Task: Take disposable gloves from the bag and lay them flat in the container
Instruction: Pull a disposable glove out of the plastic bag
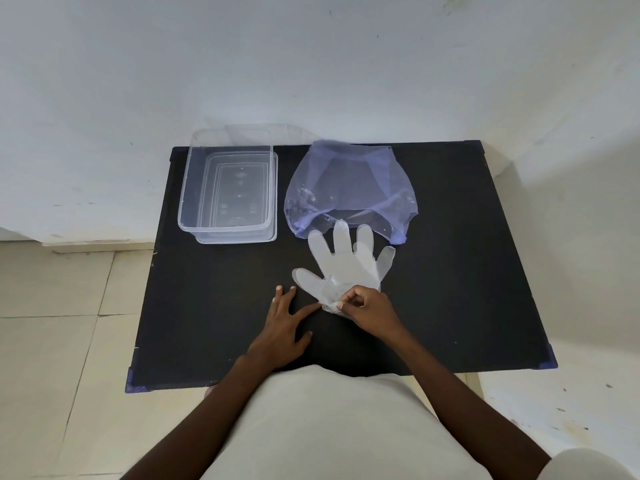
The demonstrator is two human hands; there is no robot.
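A clear disposable glove point(344, 259) lies spread on the black table point(214, 306), fingers pointing away from me, its cuff bunched. My right hand point(367, 308) pinches that bunched cuff. My left hand point(285, 327) rests flat on the table just left of the cuff, fingers apart, its index fingertip touching the cuff. The thin bluish plastic bag point(349, 188) lies behind the glove, its mouth toward me. The clear rectangular container point(227, 183) stands at the table's back left, with nothing visible inside.
A clear lid point(272, 216) seems to lie under the container. The table stands against a white wall point(311, 64). Tiled floor point(69, 323) shows on the left and right. My light-coloured clothing point(329, 427) fills the bottom centre.
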